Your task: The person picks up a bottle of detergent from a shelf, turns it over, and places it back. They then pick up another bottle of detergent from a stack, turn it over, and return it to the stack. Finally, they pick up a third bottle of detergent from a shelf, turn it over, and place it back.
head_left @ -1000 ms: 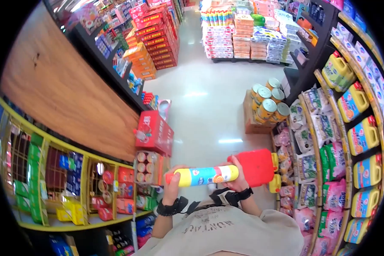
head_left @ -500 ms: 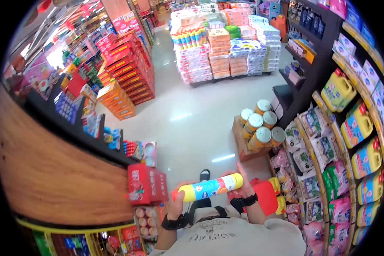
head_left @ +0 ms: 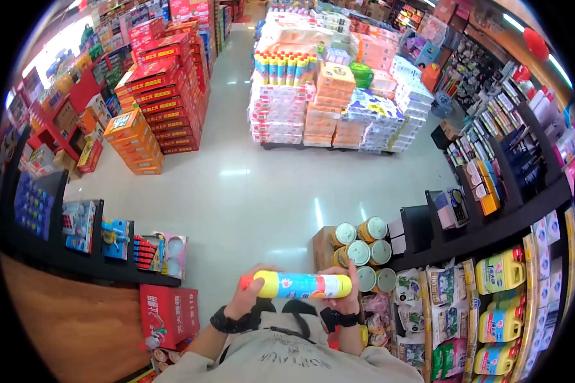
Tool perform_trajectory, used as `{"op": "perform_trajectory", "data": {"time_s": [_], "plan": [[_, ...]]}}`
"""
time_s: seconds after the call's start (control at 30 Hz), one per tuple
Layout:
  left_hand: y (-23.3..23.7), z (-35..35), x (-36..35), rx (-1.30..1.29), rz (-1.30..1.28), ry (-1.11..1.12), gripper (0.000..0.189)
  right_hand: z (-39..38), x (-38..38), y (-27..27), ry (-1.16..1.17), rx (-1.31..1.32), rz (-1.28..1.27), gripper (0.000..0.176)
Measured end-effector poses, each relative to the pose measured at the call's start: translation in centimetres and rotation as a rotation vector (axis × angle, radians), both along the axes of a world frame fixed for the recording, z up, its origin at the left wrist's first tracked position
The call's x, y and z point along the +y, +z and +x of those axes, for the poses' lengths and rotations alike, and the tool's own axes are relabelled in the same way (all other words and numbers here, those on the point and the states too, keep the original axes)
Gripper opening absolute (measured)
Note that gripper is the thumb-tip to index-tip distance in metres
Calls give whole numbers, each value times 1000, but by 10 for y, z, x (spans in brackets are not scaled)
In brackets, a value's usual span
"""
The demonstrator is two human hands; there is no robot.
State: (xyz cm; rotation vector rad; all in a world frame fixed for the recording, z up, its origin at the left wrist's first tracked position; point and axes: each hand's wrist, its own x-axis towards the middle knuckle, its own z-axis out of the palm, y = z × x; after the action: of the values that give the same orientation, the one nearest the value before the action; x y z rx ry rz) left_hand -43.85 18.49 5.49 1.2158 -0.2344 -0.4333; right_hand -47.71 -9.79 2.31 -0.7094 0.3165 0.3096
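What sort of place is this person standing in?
Most likely a supermarket: shelved yellow jugs, tall stacks of red cartons and a big block of wrapped packs for sale. The left hand and right hand hold a bottle.

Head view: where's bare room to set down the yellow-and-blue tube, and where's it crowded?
Free: glossy pale floor bordered by stacked red cartons, the pallet of wrapped paper packs and the stacked round cans. Crowded: boxed toys at left, shelved yellow jugs at right. Left hand and right hand grip the yellow-and-blue tube.
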Motion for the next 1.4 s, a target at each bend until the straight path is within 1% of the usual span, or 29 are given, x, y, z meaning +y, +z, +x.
{"op": "perform_trajectory", "data": {"time_s": [0.03,0.13,0.17,0.3,0.37,0.4,0.47,0.53,0.57,0.67,0.7,0.73,0.8,0.9,1.0,1.03,1.1,1.13,1.17,1.2,1.27,1.3,1.37,1.4], "plan": [[2,21,-7,-19,3,-51,61,10,-5,9,-12,-7,2,92],[14,79,-38,-64,20,-167,61,37,-24,11,-112,-3,-4,91],[11,99,-48,-80,38,-199,60,47,-31,4,-155,11,4,90],[-1,178,-93,-93,151,-276,59,105,-71,-28,-181,-4,96,88],[-19,216,-116,-98,152,-240,52,141,-94,-49,-178,12,159,87],[-25,233,-127,-93,163,-217,48,162,-102,-64,-259,98,73,85],[-20,269,-148,-74,272,-146,46,206,-121,-86,-307,110,119,81],[6,308,-171,-102,343,-100,44,256,-137,-58,-234,34,45,76],[7,327,-181,-113,358,-68,50,277,-146,-57,-251,64,83,68],[22,377,-202,-150,457,-8,48,345,-161,-64,-265,54,-16,54],[25,389,-205,-147,523,39,46,366,-169,-56,-174,2,-194,41],[28,395,-206,-197,532,94,42,386,-173,-49,-148,-135,-307,33],[33,420,-220,-330,504,217,33,423,-180,-37,-19,-138,-389,27],[18,453,-220,-258,499,330,31,467,-184,-59,99,-257,-549,22],[11,499,-222,-196,441,387,29,505,-186,-59,250,-366,-640,26],[7,515,-222,-168,412,398,29,519,-191,-55,341,-370,-602,37],[0,551,-223,-151,438,320,30,547,-192,-54,417,-402,-608,44],[-3,571,-225,-148,444,279,31,564,-191,-44,452,-420,-617,47],[-5,592,-230,-165,410,251,29,578,-191,-28,508,-295,-598,56],[-10,617,-233,-193,459,167,28,596,-191,-64,529,-413,-622,63],[-13,669,-239,-251,557,-6,26,638,-192,-60,564,-406,-669,66],[0,692,-248,-274,574,-29,25,657,-189,-62,564,-412,-699,67],[14,740,-257,-531,614,-87,27,702,-186,-38,570,-441,-767,68],[16,758,-258,-642,647,-119,28,723,-185,-36,532,-469,-800,67]]}}
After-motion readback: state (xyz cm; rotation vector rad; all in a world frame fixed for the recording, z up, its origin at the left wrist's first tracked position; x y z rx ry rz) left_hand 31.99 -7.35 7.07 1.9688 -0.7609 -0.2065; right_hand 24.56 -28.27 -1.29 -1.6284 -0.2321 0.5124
